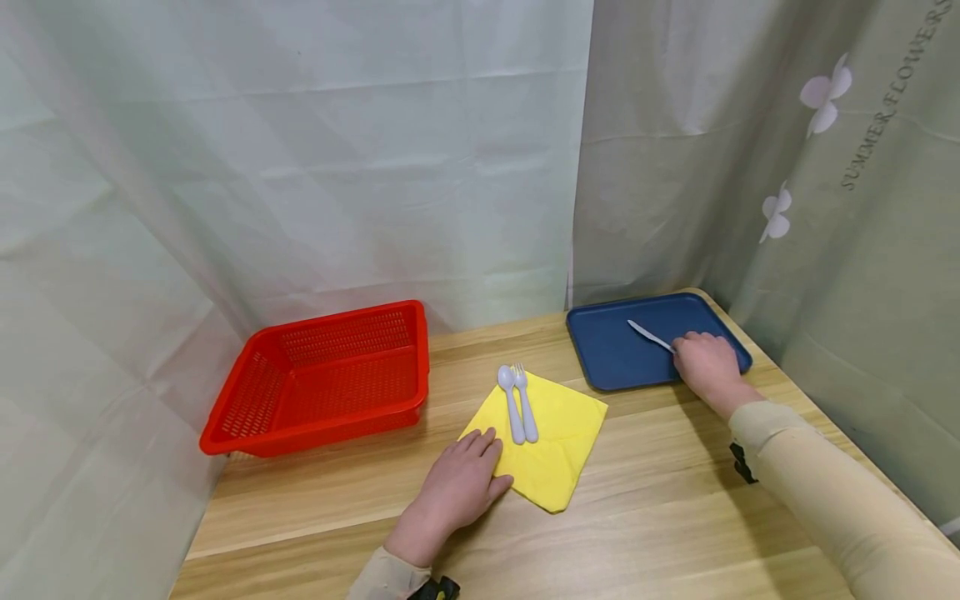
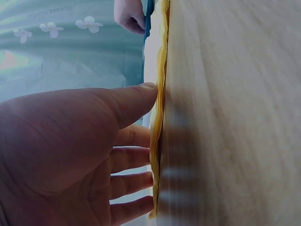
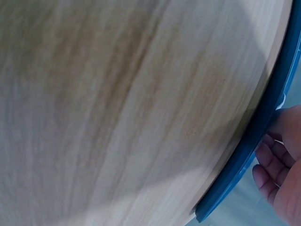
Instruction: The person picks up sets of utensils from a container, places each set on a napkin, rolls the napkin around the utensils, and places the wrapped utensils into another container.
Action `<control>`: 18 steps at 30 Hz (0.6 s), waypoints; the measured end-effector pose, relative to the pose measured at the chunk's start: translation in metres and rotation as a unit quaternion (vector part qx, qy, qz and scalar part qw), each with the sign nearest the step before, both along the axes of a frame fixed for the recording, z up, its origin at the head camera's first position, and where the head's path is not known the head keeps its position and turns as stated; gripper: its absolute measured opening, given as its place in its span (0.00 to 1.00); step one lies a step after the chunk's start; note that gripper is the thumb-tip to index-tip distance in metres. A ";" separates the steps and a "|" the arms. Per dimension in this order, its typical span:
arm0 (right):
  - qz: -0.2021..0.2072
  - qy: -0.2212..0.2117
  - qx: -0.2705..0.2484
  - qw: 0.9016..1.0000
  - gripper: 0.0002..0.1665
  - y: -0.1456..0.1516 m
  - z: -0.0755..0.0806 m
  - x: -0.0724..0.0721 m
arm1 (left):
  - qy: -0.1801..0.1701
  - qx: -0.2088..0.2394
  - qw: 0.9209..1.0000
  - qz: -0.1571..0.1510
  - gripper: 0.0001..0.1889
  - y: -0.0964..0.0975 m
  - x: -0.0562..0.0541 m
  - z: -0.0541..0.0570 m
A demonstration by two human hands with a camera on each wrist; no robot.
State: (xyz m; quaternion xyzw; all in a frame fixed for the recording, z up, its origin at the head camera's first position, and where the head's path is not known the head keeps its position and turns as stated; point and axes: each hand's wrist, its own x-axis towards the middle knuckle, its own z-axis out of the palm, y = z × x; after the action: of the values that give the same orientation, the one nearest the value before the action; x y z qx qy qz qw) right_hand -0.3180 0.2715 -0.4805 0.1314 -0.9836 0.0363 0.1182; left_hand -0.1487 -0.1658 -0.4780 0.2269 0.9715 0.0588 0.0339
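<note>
A folded yellow napkin lies on the table, with a pale spoon and a matching fork side by side on it. My left hand rests at the napkin's near left edge. In the left wrist view its thumb and fairly straight fingers touch the yellow layers. Over the blue tray at the right, my right hand pinches the handle end of a pale knife, blade pointing to the back left. The handle is hidden by the fingers.
A red plastic basket with perforated walls stands at the back left of the wooden table. Pale curtains hang behind the table and along both sides.
</note>
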 end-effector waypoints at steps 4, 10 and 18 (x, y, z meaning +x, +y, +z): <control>-0.002 0.006 0.000 1.000 0.08 0.000 0.001 0.000 | 0.002 0.000 1.000 -0.002 0.32 0.000 0.000 0.000; -0.007 0.015 0.004 1.000 0.07 -0.001 0.002 0.001 | 0.001 -0.002 1.000 -0.002 0.32 0.000 0.000 -0.001; -0.020 0.015 0.008 1.000 0.09 -0.008 0.003 0.000 | -0.003 -0.002 1.000 0.000 0.32 0.000 -0.001 -0.002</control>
State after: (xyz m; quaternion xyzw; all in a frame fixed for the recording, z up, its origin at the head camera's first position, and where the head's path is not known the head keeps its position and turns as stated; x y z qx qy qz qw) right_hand -0.3176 0.2630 -0.4772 0.1132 -0.9844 0.0236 0.1324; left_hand -0.1501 -0.1661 -0.4798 0.2269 0.9715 0.0573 0.0375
